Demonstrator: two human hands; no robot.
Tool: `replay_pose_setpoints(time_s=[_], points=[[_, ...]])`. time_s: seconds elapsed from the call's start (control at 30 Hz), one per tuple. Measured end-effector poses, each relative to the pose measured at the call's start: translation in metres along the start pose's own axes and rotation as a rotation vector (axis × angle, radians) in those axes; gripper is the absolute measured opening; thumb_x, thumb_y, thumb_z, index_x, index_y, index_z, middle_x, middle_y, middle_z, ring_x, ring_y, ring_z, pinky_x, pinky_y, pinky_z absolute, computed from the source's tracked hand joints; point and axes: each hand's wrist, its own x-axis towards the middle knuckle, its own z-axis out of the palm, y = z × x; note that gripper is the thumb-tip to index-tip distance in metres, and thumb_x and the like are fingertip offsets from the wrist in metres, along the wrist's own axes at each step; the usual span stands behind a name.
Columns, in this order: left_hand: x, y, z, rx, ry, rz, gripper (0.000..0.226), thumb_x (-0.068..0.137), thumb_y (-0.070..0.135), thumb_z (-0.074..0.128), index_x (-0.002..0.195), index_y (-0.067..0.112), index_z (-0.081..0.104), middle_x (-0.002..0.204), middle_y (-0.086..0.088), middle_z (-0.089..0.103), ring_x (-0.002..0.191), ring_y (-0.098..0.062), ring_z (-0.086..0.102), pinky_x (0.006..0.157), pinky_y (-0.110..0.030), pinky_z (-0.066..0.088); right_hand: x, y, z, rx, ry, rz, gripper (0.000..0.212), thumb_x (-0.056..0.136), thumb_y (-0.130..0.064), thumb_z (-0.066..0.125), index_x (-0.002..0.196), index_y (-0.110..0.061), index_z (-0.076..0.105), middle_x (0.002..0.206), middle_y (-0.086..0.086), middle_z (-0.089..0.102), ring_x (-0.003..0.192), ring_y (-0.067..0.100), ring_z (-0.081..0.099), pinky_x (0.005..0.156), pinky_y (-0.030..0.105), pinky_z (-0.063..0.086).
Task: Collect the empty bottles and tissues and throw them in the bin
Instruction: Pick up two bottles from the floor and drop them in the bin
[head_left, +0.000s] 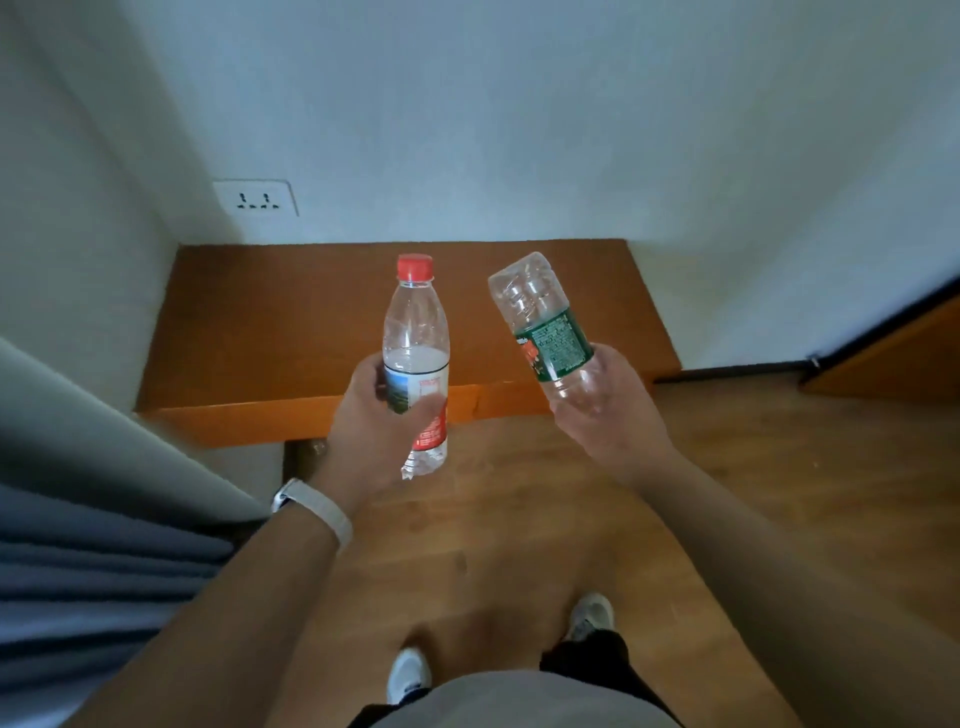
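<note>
My left hand (371, 415) grips a clear plastic bottle with a red cap and a red and white label (415, 332), held upright above the front edge of the wooden table (270, 322). My right hand (605, 410) grips a second clear bottle with a green label (540, 322), held with its base pointing up and tilted to the left. Its neck end is hidden in my palm. Both bottles look empty and are apart from each other. No tissues and no bin are in view.
The low orange-brown table stands in the corner against white walls, with a wall socket (255, 198) above its left end. Grey and blue bedding (93, 530) fills the left. Wooden floor (519, 519) lies under my feet, and a wooden panel (893, 358) is at the right edge.
</note>
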Motion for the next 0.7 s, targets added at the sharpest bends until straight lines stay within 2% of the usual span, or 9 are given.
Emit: replay_pose_setpoints(time_s=[0.1, 0.13, 0.23, 0.3, 0.37, 0.47, 0.5, 0.6, 0.7], points=[[0.008, 0.027, 0.037, 0.001, -0.089, 0.073, 0.057, 0.080, 0.031, 0.078, 0.128, 0.027, 0.047, 0.108, 0.017, 0.059, 0.093, 0.002, 0.058, 0.061, -0.003, 0.046, -0.008, 0.019, -0.034, 0.053, 0.103, 0.048, 0.053, 0.070, -0.049, 0.072, 0.106, -0.065, 0.037, 0.106, -0.033, 0.055, 0.092, -0.020, 0.053, 0.055, 0.007, 0.047], [0.009, 0.036, 0.050, 0.002, -0.116, 0.094, 0.056, 0.080, 0.030, 0.078, 0.126, 0.029, 0.046, 0.107, 0.019, 0.058, 0.093, 0.003, 0.058, 0.061, -0.002, 0.045, -0.011, 0.027, -0.045, 0.047, 0.128, 0.060, 0.053, 0.071, -0.049, 0.071, 0.107, -0.065, 0.037, 0.105, -0.035, 0.055, 0.092, -0.021, 0.052, 0.055, 0.007, 0.046], [0.012, 0.061, 0.091, -0.011, -0.205, 0.126, 0.056, 0.079, 0.030, 0.078, 0.123, 0.034, 0.044, 0.110, 0.020, 0.058, 0.098, -0.001, 0.060, 0.068, -0.010, 0.049, -0.016, 0.056, -0.081, 0.054, 0.172, 0.140, 0.058, 0.071, -0.047, 0.072, 0.122, -0.045, 0.043, 0.108, -0.024, 0.057, 0.092, -0.006, 0.059, 0.074, 0.025, 0.056], [0.013, 0.079, 0.123, 0.003, -0.272, 0.145, 0.057, 0.079, 0.033, 0.078, 0.124, 0.035, 0.043, 0.110, 0.020, 0.059, 0.099, -0.002, 0.061, 0.067, -0.011, 0.050, -0.018, 0.077, -0.108, 0.070, 0.218, 0.181, 0.058, 0.069, -0.047, 0.071, 0.120, -0.044, 0.043, 0.107, -0.021, 0.058, 0.092, -0.001, 0.060, 0.078, 0.031, 0.057], [0.014, 0.098, 0.159, 0.013, -0.329, 0.168, 0.057, 0.079, 0.035, 0.077, 0.126, 0.033, 0.044, 0.112, 0.019, 0.059, 0.099, -0.003, 0.061, 0.069, -0.012, 0.051, -0.024, 0.096, -0.135, 0.079, 0.284, 0.195, 0.055, 0.067, -0.050, 0.070, 0.113, -0.052, 0.039, 0.103, -0.023, 0.057, 0.089, -0.005, 0.059, 0.075, 0.026, 0.055], [0.007, 0.130, 0.219, 0.022, -0.402, 0.205, 0.061, 0.079, 0.035, 0.077, 0.131, 0.029, 0.045, 0.116, 0.014, 0.061, 0.101, -0.006, 0.062, 0.080, -0.023, 0.053, -0.040, 0.130, -0.180, 0.117, 0.383, 0.227, 0.052, 0.066, -0.054, 0.067, 0.105, -0.063, 0.036, 0.101, -0.025, 0.057, 0.089, -0.007, 0.059, 0.071, 0.019, 0.051], [0.003, 0.142, 0.239, 0.027, -0.425, 0.224, 0.060, 0.079, 0.035, 0.077, 0.130, 0.029, 0.046, 0.115, 0.015, 0.061, 0.100, -0.006, 0.062, 0.079, -0.021, 0.053, -0.046, 0.143, -0.195, 0.118, 0.408, 0.241, 0.052, 0.067, -0.053, 0.068, 0.105, -0.066, 0.036, 0.101, -0.026, 0.057, 0.090, -0.008, 0.058, 0.068, 0.016, 0.050], [-0.008, 0.176, 0.302, 0.044, -0.489, 0.295, 0.054, 0.079, 0.036, 0.076, 0.123, 0.034, 0.045, 0.109, 0.020, 0.060, 0.095, 0.000, 0.062, 0.065, -0.009, 0.049, -0.061, 0.184, -0.242, 0.106, 0.451, 0.312, 0.066, 0.070, -0.050, 0.071, 0.127, -0.051, 0.037, 0.108, -0.025, 0.054, 0.093, -0.005, 0.058, 0.072, 0.018, 0.051], [-0.023, 0.205, 0.364, 0.054, -0.540, 0.339, 0.051, 0.079, 0.035, 0.076, 0.120, 0.034, 0.046, 0.108, 0.020, 0.061, 0.093, 0.003, 0.062, 0.067, -0.011, 0.047, -0.077, 0.225, -0.291, 0.094, 0.508, 0.349, 0.071, 0.071, -0.052, 0.070, 0.133, -0.040, 0.037, 0.111, -0.023, 0.054, 0.096, -0.004, 0.057, 0.075, 0.019, 0.049]])
